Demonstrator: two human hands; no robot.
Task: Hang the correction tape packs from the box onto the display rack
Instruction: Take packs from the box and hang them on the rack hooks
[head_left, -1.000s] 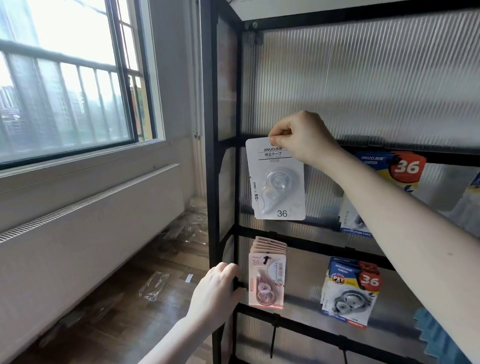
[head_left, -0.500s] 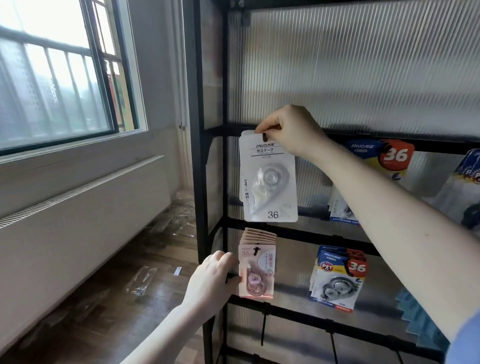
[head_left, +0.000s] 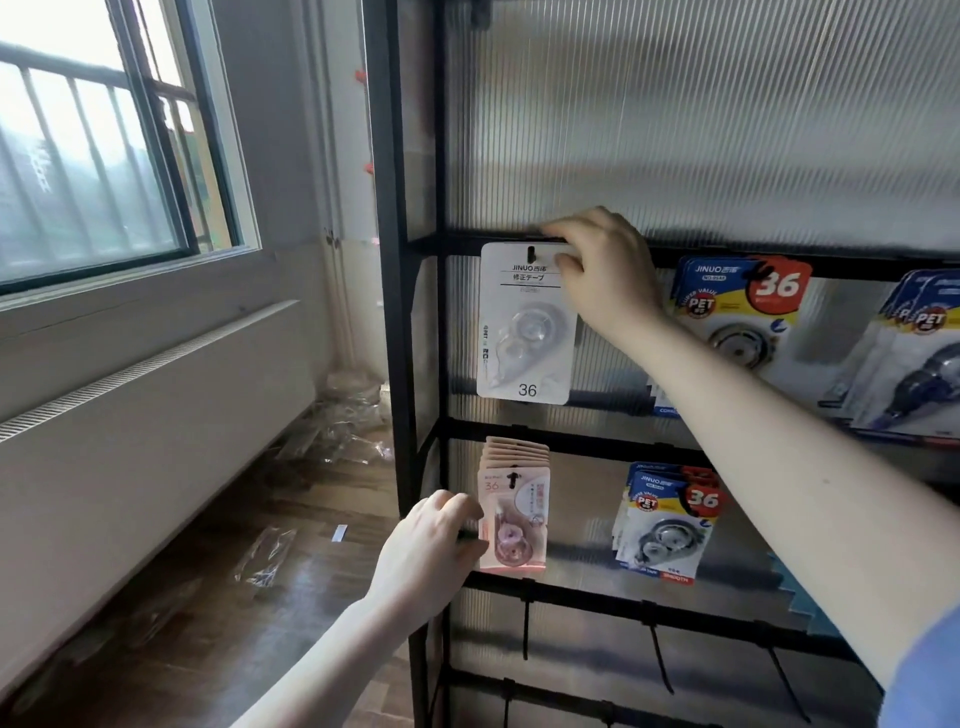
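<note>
Head view: right hand (head_left: 602, 275) pinches the white pack (head_left: 524, 327) at its top corner — on the rack's (head_left: 395, 364) hook; left hand (head_left: 431, 556) grips the rack's left post.

Right hand (head_left: 602, 270) pinches white pack (head_left: 524, 327) on rack (head_left: 415, 338); left hand (head_left: 431, 551) grips its post.

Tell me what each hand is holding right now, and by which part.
The right hand pinches the white correction tape pack at its top right corner, beside the hook. The left hand grips the black metal rack's upright post.
</note>
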